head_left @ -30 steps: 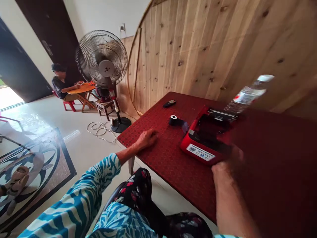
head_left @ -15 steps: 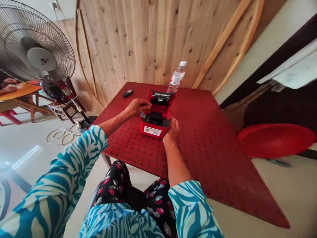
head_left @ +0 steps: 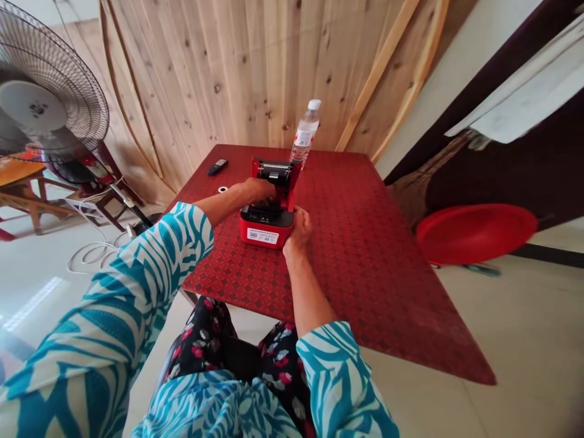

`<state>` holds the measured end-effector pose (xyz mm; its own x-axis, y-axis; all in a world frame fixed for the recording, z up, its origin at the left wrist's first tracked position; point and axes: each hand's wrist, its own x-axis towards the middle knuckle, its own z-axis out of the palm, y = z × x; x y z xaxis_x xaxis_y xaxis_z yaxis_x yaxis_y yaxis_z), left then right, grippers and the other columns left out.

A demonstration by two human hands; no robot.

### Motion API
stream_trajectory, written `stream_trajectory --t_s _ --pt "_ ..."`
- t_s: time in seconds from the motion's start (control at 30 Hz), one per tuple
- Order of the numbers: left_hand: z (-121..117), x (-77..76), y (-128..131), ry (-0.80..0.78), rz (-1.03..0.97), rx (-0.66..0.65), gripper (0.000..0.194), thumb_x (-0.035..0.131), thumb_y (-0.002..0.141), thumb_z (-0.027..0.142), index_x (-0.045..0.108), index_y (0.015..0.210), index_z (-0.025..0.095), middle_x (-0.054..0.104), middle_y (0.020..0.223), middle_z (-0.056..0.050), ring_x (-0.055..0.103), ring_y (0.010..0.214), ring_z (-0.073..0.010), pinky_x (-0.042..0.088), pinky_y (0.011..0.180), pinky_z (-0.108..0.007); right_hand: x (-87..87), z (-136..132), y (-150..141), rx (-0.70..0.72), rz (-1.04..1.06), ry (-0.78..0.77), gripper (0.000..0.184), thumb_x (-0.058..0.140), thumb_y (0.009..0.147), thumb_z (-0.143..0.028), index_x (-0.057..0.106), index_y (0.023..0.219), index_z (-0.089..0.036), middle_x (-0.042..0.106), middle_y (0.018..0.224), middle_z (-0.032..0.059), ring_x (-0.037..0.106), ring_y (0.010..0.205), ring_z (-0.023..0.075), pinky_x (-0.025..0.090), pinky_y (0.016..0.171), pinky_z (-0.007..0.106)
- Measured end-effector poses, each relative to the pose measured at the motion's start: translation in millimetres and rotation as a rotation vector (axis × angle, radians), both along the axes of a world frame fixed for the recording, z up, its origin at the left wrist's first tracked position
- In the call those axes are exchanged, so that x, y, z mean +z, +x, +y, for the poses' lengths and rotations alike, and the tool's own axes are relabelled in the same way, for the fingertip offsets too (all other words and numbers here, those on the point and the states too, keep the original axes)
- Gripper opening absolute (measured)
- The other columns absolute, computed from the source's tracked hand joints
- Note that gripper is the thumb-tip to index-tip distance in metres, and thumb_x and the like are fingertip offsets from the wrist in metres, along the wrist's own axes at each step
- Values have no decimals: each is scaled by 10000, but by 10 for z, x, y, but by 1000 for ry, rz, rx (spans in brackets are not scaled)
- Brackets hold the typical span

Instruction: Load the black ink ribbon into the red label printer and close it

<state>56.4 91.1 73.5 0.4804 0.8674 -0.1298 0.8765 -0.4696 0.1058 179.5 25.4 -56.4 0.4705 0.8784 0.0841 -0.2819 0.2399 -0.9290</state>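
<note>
Reaching further in now, the left hand (head_left: 260, 191) moving over the open compartment of the red label printer (head_left: 267, 231), fingers curled downward with their tips out of sight, any grip on something inside hidden from view. Closing in from the side, the right hand (head_left: 298, 228) cupping the printer's right flank, fingers partly curled and wrapped against the casing, bracing it. Printer sitting on the red patterned table (head_left: 347, 261), just in front of a plastic water bottle (head_left: 304, 131), with a dark remote (head_left: 218, 166) and a small white ring (head_left: 222, 189) lying off to its left.
</note>
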Motion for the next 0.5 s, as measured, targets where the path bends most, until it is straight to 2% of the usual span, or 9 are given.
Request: stream_trajectory --t_s 0.1,0.17,0.23,0.3,0.5 --pt "-147 100 25 -36 201 6 244 645 810 194 745 1030 226 748 1059 -79 682 1041 -241 512 881 -312 -4 9 -4 -5 10 8 358 507 799 -486 674 944 -205 682 884 5 607 826 141 470 784 288" --pt "-237 166 4 1 219 -16 346 631 843 205 671 1187 208 709 1185 -104 658 1112 -246 509 898 -310 -3 12 -7 -5 18 11 360 507 792 -492 672 938 -207 679 878 5 604 819 142 471 780 290" --pt "-290 201 -40 40 182 -34 401 630 854 201 618 1254 178 692 1214 -132 654 1129 -259 510 900 -317 2 10 -7 -5 17 15 360 502 789 -495 668 934 -209 676 872 3 600 815 141 471 778 290" --pt "-303 190 -88 81 113 -46 392 652 836 186 626 1227 172 701 1178 -134 663 1110 -272 508 891 -318 11 2 -6 -6 12 17 358 497 788 -489 664 931 -207 674 866 1 594 809 137 469 777 285" --pt "-289 89 -185 196 -183 -91 274 744 710 120 704 967 207 724 922 -74 677 1014 -281 483 896 -331 29 -14 -4 -16 14 8 347 502 786 -474 664 931 -204 670 874 1 593 809 131 463 773 275"
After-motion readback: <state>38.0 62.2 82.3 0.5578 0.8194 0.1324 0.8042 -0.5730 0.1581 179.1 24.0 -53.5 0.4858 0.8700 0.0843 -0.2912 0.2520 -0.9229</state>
